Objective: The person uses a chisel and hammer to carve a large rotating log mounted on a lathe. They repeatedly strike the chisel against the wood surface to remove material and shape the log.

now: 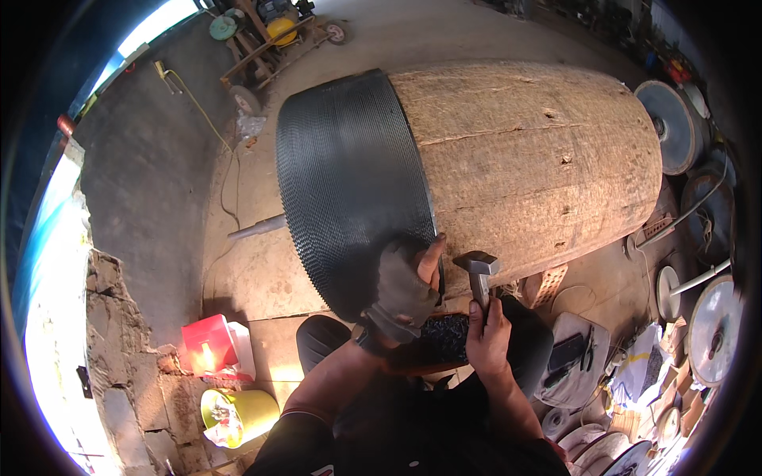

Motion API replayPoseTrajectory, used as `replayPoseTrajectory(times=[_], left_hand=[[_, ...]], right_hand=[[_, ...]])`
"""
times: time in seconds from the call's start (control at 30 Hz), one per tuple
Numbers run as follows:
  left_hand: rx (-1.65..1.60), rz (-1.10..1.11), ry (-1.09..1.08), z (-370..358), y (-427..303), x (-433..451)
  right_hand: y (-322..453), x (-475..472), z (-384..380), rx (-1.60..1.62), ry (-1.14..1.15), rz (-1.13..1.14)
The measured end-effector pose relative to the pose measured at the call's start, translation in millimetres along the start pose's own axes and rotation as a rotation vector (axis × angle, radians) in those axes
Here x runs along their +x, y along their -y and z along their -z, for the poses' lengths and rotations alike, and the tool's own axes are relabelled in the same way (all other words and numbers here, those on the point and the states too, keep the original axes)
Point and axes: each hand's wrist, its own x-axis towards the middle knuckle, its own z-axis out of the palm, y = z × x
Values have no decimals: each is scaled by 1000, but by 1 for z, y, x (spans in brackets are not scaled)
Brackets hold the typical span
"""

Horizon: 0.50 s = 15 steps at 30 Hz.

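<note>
A large wooden drum (536, 160) lies on its side before me, with a band of dark toothed metal strip (351, 166) around its left part. On the lower edge of that band rests my left hand (408, 285), in a worn grey glove with bare fingertips; whether it pinches something small is hidden. My right hand (489, 336) grips the handle of a hammer (476, 262), its steel head up beside the wood, right of the left hand. Between my hands, a container (425, 370) on my lap holds many small dark metal pieces (446, 338).
A metal shaft (259, 227) sticks out from the drum's left end. On the left stand a yellow bucket (259, 416) with litter and a red box (208, 345). Metal discs (714, 333) and a cloth-covered seat (574, 372) with tools are on the right. A wheeled cart (268, 53) stands behind.
</note>
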Motion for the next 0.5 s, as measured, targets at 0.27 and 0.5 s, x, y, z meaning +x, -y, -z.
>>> replayPoseTrajectory(times=[0.27,0.5], left_hand=[[71,197,12,-14,-14,13],[30,215,19,-26,-8,9]], right_hand=[[20,6,4,61,-21,46],[25,13,11,-60,-49,149]])
